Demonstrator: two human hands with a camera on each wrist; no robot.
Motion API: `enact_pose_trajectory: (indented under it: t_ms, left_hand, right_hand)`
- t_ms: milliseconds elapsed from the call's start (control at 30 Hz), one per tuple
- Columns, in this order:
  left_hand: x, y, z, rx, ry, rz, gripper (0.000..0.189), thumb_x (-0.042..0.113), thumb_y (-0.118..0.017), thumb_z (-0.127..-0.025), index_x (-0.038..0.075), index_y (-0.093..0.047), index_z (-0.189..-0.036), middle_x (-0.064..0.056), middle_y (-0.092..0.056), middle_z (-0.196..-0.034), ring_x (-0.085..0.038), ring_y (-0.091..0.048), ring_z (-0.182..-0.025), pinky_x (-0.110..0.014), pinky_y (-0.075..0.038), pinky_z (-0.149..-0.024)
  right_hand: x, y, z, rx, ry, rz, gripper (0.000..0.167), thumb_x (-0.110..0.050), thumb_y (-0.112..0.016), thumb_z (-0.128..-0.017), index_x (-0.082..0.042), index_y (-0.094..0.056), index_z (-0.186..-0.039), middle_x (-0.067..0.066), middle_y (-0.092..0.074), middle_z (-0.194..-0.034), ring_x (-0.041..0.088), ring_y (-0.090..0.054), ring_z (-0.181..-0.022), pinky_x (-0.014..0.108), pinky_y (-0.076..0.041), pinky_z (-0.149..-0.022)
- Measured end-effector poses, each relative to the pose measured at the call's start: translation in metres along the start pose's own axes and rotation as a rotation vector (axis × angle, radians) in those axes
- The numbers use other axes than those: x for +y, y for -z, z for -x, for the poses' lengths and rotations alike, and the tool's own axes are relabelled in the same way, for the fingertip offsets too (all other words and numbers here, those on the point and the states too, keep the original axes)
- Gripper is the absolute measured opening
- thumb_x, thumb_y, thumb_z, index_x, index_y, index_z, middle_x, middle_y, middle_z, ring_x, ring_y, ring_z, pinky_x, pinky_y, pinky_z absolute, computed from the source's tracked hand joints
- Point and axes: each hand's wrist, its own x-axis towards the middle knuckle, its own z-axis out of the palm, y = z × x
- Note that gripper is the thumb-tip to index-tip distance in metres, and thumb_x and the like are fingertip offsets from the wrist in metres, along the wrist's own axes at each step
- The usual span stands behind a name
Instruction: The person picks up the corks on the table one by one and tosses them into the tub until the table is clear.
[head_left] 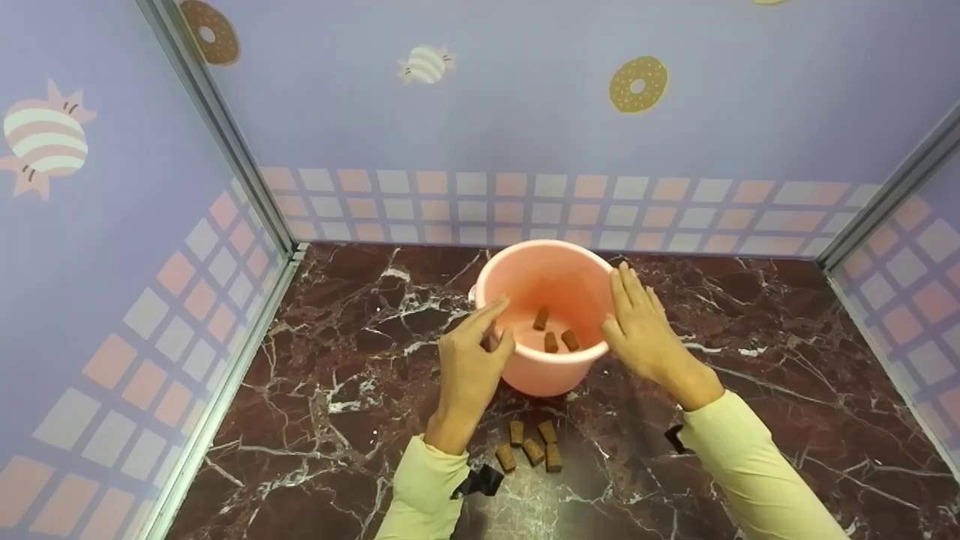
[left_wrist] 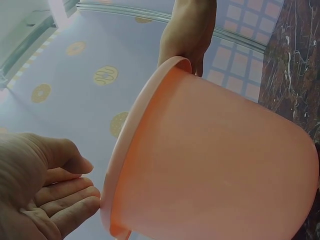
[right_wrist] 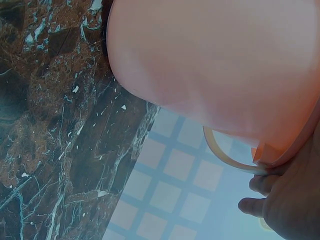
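Note:
A pink bucket (head_left: 547, 375) stands upright on the dark marbled surface, with three small brown tapered blocks (head_left: 551, 342) on its bottom. At the bucket's left rim is my left hand (head_left: 472, 356), thumb apart from fairly straight fingers. In the left wrist view these fingertips (left_wrist: 95, 197) come right up to the rim. My right hand (head_left: 649, 334) lies along the opposite rim with its fingers extended. The right wrist view shows the right hand (right_wrist: 290, 200) beside the rim, close to the bucket's curved handle (right_wrist: 227, 157).
Several more brown blocks (head_left: 533, 451) lie in a loose cluster in front of the bucket. Behind it rises a purple wall (head_left: 525, 127) with checks and sweets printed on it. Similar side panels (head_left: 112, 285) flank the marbled surface (head_left: 337, 465).

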Motion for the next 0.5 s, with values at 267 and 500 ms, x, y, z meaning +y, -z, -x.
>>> enact_pose_trajectory:
  t_ms: [267,500]
  left_hand:
    - [0.0005,0.0037,0.0044,0.025,-0.018,0.019,0.036,-0.016,-0.074,-0.084,-0.007,-0.077,-0.119,-0.02,-0.076,-0.119,-0.027,-0.077,-0.091,-0.028,-0.064,-0.078]
    - [0.003,0.0084,0.0088,0.03,0.012,0.023,0.037,-0.014,-0.077,-0.084,-0.005,-0.077,-0.12,-0.018,-0.076,-0.121,-0.032,-0.073,-0.115,-0.025,-0.057,-0.099]
  right_hand:
    - [0.0,-0.0004,0.0001,0.005,0.003,0.003,0.072,-0.017,-0.043,-0.105,0.014,-0.012,-0.162,0.032,-0.006,-0.172,0.043,-0.006,-0.161,0.059,-0.001,-0.13]
    - [-0.0005,0.0004,0.0005,-0.001,-0.002,-0.001,0.072,-0.016,-0.043,-0.105,0.014,-0.012,-0.162,0.031,-0.005,-0.172,0.043,-0.004,-0.161,0.058,0.0,-0.13]
